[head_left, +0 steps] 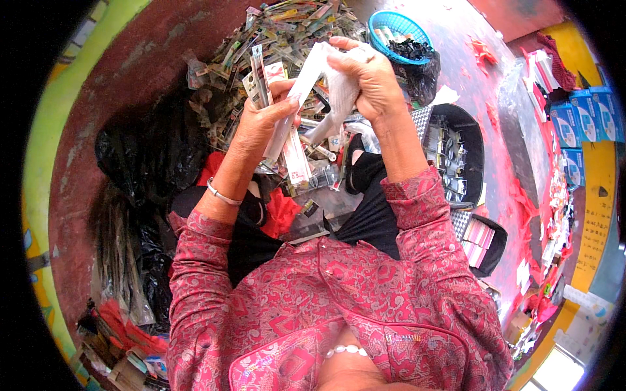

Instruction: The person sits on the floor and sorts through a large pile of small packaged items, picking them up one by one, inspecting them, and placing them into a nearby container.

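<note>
Between the fingertips of both hands, above the lap, sits a long white paper-and-plastic packet (312,78) with creased, translucent faces. The right hand (365,75) pinches its upper end with curled fingers; the left hand (261,120) clamps its lower part together with a sheaf of slim card-backed packets (261,78) held upright. The white packet's long axis runs diagonally, its top toward the upper right, its foot toward the lower left. Beyond the hands lies a heap of small mixed packets (287,29) on a dark red floor (143,58). A round blue plastic basket (398,32) stands to the right, black trays (456,153) nearer, and black plastic bags (143,156) to the left.
</note>
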A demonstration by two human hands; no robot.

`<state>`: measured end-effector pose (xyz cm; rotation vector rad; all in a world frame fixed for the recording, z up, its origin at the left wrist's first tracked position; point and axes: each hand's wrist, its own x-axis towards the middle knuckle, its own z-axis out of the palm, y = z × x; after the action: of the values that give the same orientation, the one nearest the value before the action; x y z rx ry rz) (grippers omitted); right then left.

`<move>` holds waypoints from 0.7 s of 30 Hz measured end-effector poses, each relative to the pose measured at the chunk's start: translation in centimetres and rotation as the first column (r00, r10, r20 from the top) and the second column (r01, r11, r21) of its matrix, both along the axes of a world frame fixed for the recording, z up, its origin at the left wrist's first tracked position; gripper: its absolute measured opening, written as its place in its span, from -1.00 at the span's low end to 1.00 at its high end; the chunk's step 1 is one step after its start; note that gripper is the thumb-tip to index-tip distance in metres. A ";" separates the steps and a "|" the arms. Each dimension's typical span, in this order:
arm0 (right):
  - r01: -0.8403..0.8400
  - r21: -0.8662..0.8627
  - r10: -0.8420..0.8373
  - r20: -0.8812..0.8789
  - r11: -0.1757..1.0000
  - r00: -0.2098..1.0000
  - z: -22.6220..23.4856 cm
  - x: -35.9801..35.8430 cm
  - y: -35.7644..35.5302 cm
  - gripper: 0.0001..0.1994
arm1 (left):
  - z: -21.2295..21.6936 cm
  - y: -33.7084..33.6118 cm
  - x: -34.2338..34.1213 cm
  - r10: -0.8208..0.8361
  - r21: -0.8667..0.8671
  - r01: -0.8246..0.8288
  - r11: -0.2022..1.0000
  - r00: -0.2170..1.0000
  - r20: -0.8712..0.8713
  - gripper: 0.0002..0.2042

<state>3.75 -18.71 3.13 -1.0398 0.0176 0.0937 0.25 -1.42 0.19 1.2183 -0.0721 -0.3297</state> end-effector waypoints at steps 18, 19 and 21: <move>0.242 0.000 -0.239 -0.155 0.970 0.959 0.0 1.7 -2.2 -0.87 | -1.2 0.8 0.7 0.150 -0.058 -0.167 0.984 0.962 -0.226 -0.63; 0.131 0.001 -0.129 -0.181 0.991 0.975 0.1 1.2 -1.7 -0.87 | -2.5 1.3 1.6 0.155 -0.135 -0.197 0.971 0.949 -0.275 -0.62; -0.061 0.006 0.061 -0.183 0.998 0.981 0.1 0.4 -0.5 -0.87 | -3.7 1.4 2.6 0.207 -0.267 -0.312 0.912 0.910 -0.358 -0.64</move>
<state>4.18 -19.21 3.19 -1.0288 0.1531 0.2451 2.89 -0.06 -3.51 0.8250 0.3130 -0.2644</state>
